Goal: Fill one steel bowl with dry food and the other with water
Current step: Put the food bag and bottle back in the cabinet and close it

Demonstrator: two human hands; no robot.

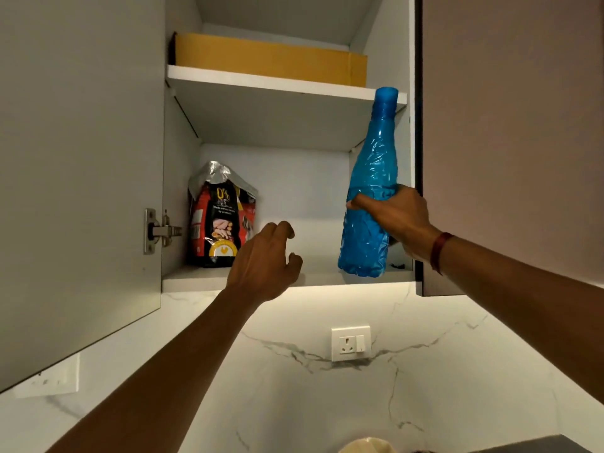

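A blue plastic water bottle is held upright at the right side of an open wall cupboard, its base just above the lower shelf. My right hand grips it around the middle. A red and black dry food bag with a crumpled silver top stands at the left of that shelf. My left hand hovers at the shelf's front edge, right of the bag, fingers curled and apart, holding nothing. No steel bowls are in view.
The cupboard doors stand open: a grey one at left, a dark one at right. A yellow box lies on the upper shelf. A wall socket sits on the marble backsplash below.
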